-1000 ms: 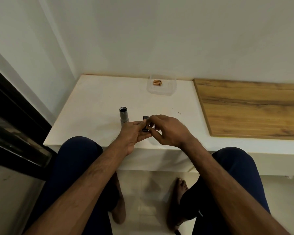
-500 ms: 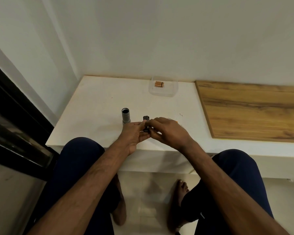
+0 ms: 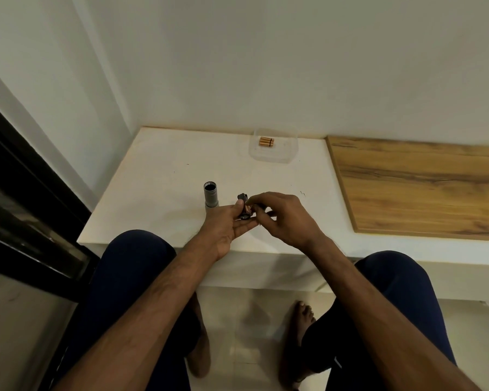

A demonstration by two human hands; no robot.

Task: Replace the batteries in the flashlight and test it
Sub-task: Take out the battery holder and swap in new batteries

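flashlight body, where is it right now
The flashlight body stands upright, open end up, on the white table just beyond the left hand, left of centre in the head view.

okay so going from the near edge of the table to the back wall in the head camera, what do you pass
Hands, left and right, working a battery holder → flashlight tube standing upright → clear tray holding batteries near the wall.
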